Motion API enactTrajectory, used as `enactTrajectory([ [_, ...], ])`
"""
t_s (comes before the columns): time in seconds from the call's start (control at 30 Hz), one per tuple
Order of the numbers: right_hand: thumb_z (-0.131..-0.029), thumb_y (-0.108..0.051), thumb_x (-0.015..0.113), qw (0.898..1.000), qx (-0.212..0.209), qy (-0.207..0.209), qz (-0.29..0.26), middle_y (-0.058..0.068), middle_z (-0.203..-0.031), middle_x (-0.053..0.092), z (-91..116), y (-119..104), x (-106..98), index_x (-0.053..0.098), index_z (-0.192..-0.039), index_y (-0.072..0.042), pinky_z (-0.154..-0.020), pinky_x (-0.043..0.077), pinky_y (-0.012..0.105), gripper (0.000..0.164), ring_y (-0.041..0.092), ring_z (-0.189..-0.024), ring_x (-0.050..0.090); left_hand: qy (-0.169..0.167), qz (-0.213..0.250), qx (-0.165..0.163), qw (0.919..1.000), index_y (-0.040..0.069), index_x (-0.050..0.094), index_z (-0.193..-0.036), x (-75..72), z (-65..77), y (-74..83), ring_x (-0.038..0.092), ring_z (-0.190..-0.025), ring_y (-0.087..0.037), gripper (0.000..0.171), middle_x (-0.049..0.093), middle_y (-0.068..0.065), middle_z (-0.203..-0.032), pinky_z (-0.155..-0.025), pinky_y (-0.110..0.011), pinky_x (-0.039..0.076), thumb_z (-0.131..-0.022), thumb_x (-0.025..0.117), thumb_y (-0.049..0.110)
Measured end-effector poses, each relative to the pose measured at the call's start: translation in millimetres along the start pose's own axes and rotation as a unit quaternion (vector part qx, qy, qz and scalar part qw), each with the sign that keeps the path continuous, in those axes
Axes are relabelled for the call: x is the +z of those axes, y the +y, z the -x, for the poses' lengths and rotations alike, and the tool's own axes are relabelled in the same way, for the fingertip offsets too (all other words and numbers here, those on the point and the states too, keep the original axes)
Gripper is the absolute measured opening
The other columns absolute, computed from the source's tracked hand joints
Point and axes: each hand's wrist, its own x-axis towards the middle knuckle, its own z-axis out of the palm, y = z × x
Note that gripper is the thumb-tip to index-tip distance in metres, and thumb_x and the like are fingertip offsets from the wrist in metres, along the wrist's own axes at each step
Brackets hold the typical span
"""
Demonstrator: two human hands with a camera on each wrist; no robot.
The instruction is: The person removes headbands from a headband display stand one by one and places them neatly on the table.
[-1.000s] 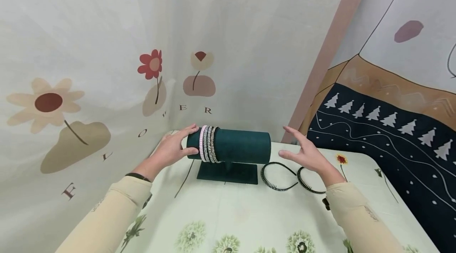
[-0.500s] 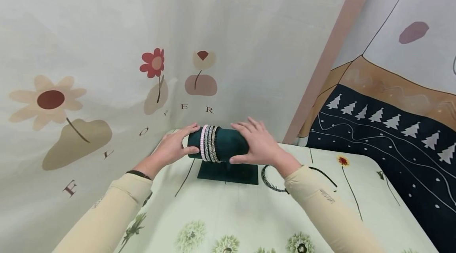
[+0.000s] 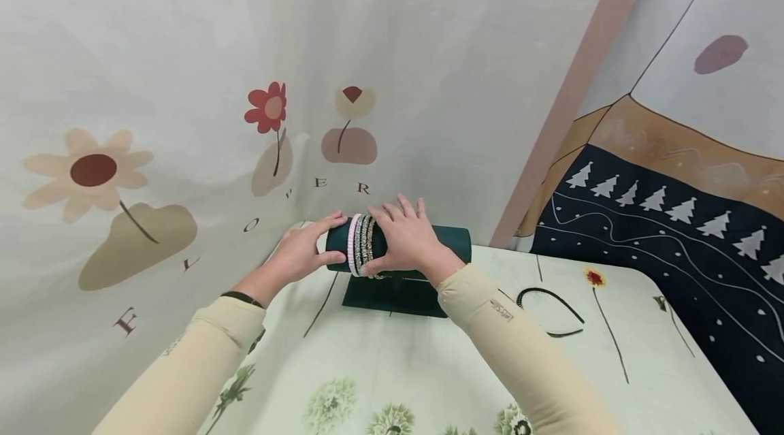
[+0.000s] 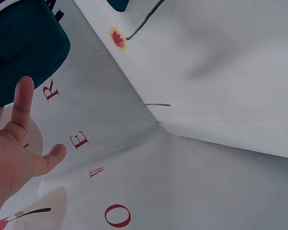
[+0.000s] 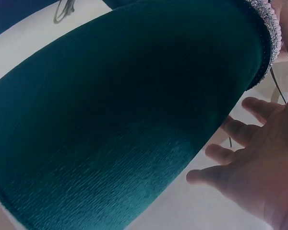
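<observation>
A dark green velvet roll stand (image 3: 456, 242) stands at the back of the table, its roll lying level above a flat base (image 3: 388, 299). Near the roll's left end sit several headbands side by side: a pink one (image 3: 352, 244), then glittery silver and dark ones (image 3: 365, 241). My left hand (image 3: 299, 252) grips that left end, thumb in front and fingers over the top. My right hand (image 3: 407, 237) lies over the roll with fingers spread, thumb and index finger against the rightmost headband. In the right wrist view those fingers (image 5: 218, 175) reach behind the roll. Palm contact is hidden.
A black headband (image 3: 551, 292) lies on the table right of the stand, under and past my right sleeve (image 3: 508, 340). The flower-print cloth (image 3: 422, 370) covers the table. A printed curtain (image 3: 441, 115) hangs close behind the stand, and a dark tree-print cloth (image 3: 661, 231) hangs at the right.
My right hand has moved left from beyond the roll's right end, over the roll, to the headbands. My left hand keeps its place at the left end.
</observation>
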Motion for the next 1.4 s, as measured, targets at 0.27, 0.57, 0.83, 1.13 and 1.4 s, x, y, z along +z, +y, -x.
enactTrajectory([
  [0.27,-0.075,-0.086,0.075,0.998,0.036,-0.029,0.033,0.010,-0.177,0.031,-5.1,-3.7,-1.6,0.034,-0.169,-0.026,-0.132,0.011,0.072,0.119,0.044,-0.167,0.015,-0.001,0.000,0.000,1.0000,0.022,0.041,-0.166,-1.3,-1.5,0.4,0.058,-0.142,-0.040,0.081,0.032,-0.004,-0.177,-0.124,-0.076,0.023,-0.096,0.081,0.035],
  [0.57,-0.074,-0.085,0.077,0.997,0.058,-0.045,0.014,0.010,-0.176,0.033,-2.2,1.0,0.3,0.033,-0.168,-0.031,-0.132,0.007,0.072,0.118,0.050,-0.166,0.009,-0.010,0.007,-0.006,0.9999,0.022,0.040,-0.166,-1.3,-1.3,3.0,0.047,-0.151,-0.043,0.082,0.030,-0.004,-0.178,-0.124,-0.077,0.021,-0.096,0.080,0.038],
  [0.83,-0.073,-0.083,0.079,0.997,0.063,-0.042,0.007,0.011,-0.174,0.036,1.7,6.3,0.0,0.036,-0.167,-0.027,-0.132,0.008,0.072,0.117,0.051,-0.166,0.010,-0.002,0.003,-0.005,1.0000,0.022,0.041,-0.166,-0.9,0.3,1.9,0.042,-0.156,-0.042,0.082,0.032,-0.005,-0.177,-0.124,-0.076,0.022,-0.096,0.080,0.036],
  [1.13,-0.076,-0.080,0.077,0.996,0.054,-0.061,-0.037,0.009,-0.173,0.039,3.5,28.1,-2.7,0.039,-0.166,-0.027,-0.132,0.008,0.071,0.111,0.048,-0.167,0.010,-0.002,0.013,-0.006,0.9999,0.021,0.040,-0.166,-0.9,1.2,1.7,0.047,-0.153,-0.041,0.082,0.031,-0.003,-0.178,-0.126,-0.073,0.022,-0.096,0.080,0.036],
  [1.4,-0.077,-0.078,0.077,0.987,0.072,-0.091,-0.109,0.008,-0.174,0.038,2.8,42.9,-3.6,0.040,-0.166,-0.028,-0.133,0.005,0.071,0.108,0.047,-0.167,0.007,-0.003,0.014,-0.002,0.9999,0.020,0.040,-0.166,-0.3,1.7,3.2,0.070,-0.125,-0.036,0.082,0.032,-0.005,-0.177,-0.125,-0.075,0.020,-0.096,0.080,0.036],
])
